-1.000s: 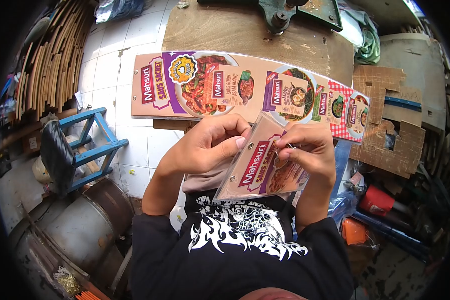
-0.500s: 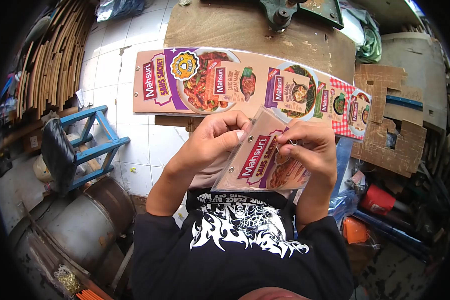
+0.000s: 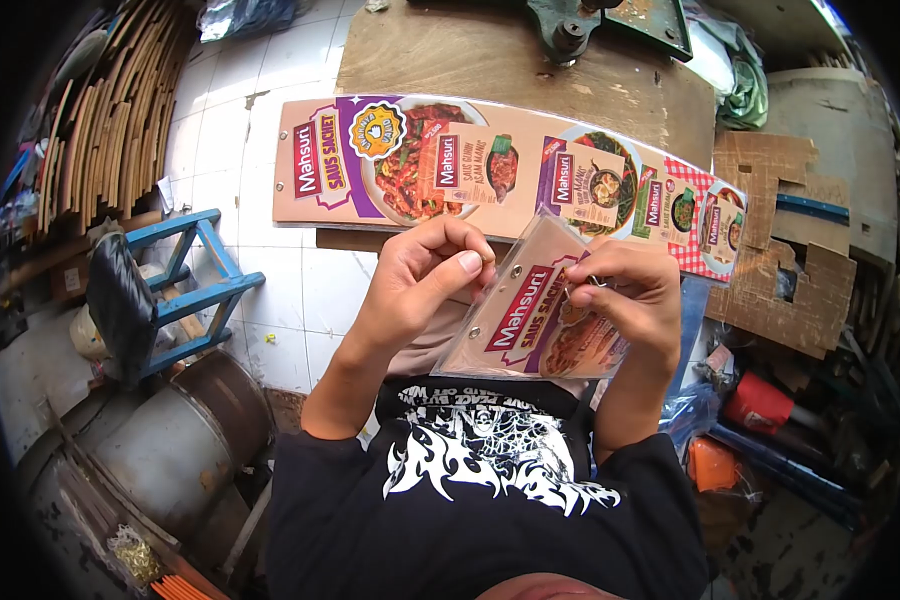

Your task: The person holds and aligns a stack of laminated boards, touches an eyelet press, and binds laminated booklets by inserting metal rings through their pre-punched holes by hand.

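A printed Mahsuri sheet (image 3: 515,325) in clear plastic, with metal eyelets along its left edge, is tilted in front of my shirt. My left hand (image 3: 435,275) is beside its upper left edge, thumb and forefinger pinched together; what they hold is too small to name. Over the sheet's right part, my right hand (image 3: 630,290) pinches a small shiny metal piece (image 3: 595,281). Beyond both hands, a long printed Mahsuri banner (image 3: 400,215) lies across the wooden table, its left end over the table's edge.
A green metal machine (image 3: 567,35) stands at the table's far side. Left are a blue-framed stool (image 3: 205,270), a metal drum (image 3: 170,440) and stacked wooden strips (image 3: 120,110). Cut cardboard (image 3: 790,240) lies right of the wooden table (image 3: 450,50), with a red object (image 3: 758,403) below.
My left thumb and fingertips have drawn slightly away from the sheet's edge. The sheet's lower edge has risen a little, and the view has shifted slightly.
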The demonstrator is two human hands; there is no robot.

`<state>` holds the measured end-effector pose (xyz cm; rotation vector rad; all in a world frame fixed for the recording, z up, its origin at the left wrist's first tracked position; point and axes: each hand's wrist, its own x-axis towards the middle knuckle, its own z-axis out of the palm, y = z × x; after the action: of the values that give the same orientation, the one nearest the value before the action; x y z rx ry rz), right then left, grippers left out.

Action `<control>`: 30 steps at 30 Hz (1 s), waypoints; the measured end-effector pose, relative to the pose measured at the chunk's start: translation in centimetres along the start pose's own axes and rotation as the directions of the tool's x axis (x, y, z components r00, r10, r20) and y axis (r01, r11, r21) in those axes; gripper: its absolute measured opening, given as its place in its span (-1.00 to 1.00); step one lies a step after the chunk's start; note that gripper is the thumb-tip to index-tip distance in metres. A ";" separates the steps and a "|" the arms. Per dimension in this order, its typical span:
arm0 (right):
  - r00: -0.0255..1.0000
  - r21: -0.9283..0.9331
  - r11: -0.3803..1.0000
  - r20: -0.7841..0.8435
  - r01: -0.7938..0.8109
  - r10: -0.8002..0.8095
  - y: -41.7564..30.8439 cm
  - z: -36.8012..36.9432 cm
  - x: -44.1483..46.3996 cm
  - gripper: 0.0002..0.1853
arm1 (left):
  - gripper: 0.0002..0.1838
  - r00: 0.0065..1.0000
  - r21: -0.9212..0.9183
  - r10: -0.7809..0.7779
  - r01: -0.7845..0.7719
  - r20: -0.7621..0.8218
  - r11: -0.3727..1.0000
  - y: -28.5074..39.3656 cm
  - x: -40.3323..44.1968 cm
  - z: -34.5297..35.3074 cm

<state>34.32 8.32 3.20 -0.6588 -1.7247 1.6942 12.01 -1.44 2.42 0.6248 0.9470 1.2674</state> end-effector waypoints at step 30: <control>1.000 -0.226 0.974 -0.016 -0.030 0.027 0.1 1.7 0.4 -0.77 | -0.74 0.994 0.069 -0.038 0.045 -0.101 0.997 0.0 -1.2 -0.5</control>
<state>32.77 7.45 3.21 -0.7977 -1.9252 1.5207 11.60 -2.67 2.44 0.5991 1.0861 1.2410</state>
